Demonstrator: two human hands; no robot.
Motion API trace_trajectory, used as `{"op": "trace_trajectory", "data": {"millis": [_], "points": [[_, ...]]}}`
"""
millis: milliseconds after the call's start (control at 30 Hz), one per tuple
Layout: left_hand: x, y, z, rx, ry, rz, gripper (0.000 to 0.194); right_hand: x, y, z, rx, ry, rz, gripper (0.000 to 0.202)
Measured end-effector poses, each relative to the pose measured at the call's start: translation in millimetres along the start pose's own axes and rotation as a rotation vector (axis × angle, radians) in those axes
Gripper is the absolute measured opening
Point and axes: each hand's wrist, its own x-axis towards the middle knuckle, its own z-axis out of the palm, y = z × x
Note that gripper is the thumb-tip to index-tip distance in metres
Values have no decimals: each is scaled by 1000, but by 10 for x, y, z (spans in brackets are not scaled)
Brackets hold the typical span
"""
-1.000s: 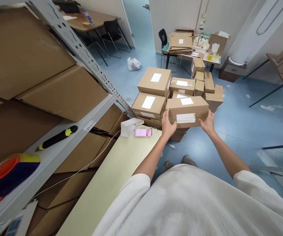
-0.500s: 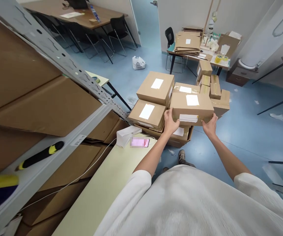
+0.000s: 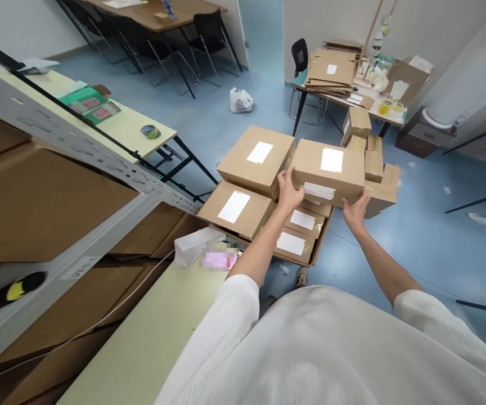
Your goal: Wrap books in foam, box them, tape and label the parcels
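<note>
Cardboard box (image 3: 310,169) is showing one white label (image 3: 331,160) on top and another on its front; it is sitting just above the packed cartons ahead of the wearer, underside contact hidden. Left hand (image 3: 290,191) is gripping its near left corner, right hand (image 3: 356,211) its near right one, thumbs pressing the front. Just left, a wider labelled box (image 3: 234,162) is standing, a flatter labelled box (image 3: 209,207) lying nearer. Below, two smaller labelled boxes (image 3: 302,220) are resting inside an open carton (image 3: 323,239). Small taped boxes (image 3: 373,163) are stacking up behind, rightward. Nearer, on the left, a pale table (image 3: 142,337) is carrying a white object (image 3: 190,246) and a pixelated pink item (image 3: 218,259); a metal shelf (image 3: 110,239) alongside is holding brown cartons (image 3: 49,214) and a black-and-yellow tool (image 3: 15,291). Farther out, a white plastic bag (image 3: 241,101) is lying on the blue floor (image 3: 201,135); beyond, flattened cardboard (image 3: 331,81) is piling on another table (image 3: 395,115).
</note>
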Motion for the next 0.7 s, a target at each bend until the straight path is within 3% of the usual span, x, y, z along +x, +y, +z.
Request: {"op": "trace_trajectory", "data": {"millis": [133, 267, 533, 700], "points": [[382, -84, 136, 17, 8, -4, 88, 274, 0, 220, 30, -28, 14, 83], [598, -230, 225, 62, -4, -27, 96, 406, -21, 370, 46, -79, 6, 84], [752, -362, 264, 11, -37, -33, 98, 641, -116, 342, -10, -136, -134, 96], [771, -406, 269, 33, -68, -4, 91, 783, -140, 461, -39, -162, -186, 95]]}}
